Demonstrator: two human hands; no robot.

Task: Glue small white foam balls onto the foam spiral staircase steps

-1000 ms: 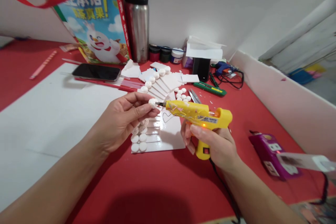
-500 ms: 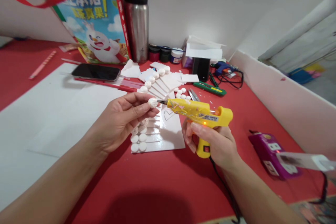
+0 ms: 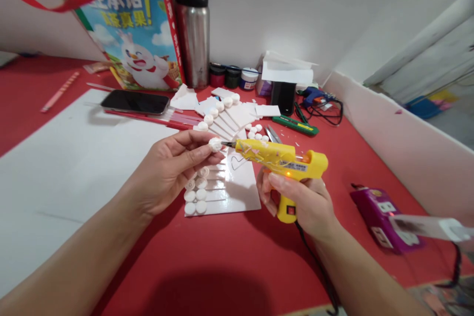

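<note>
You are likely applying glue: left hand [image 3: 159, 177] pinching white piece [image 3: 214, 145], right hand [image 3: 309, 205] gripping glue gun [image 3: 266, 152]; withdrawal is requiring steadiness.

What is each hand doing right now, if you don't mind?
Left hand: closed, pinching a small white disc.
Right hand: closed around the yellow glue gun.

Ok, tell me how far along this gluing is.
Partway, it seems. The fanned white strips with round ends and the rows of discs on the white board look done. The left hand holds a white disc at the tip of the yellow glue gun in the right hand. The loose discs near the scissors look left to attach; whether all get used, I can't tell.
</note>
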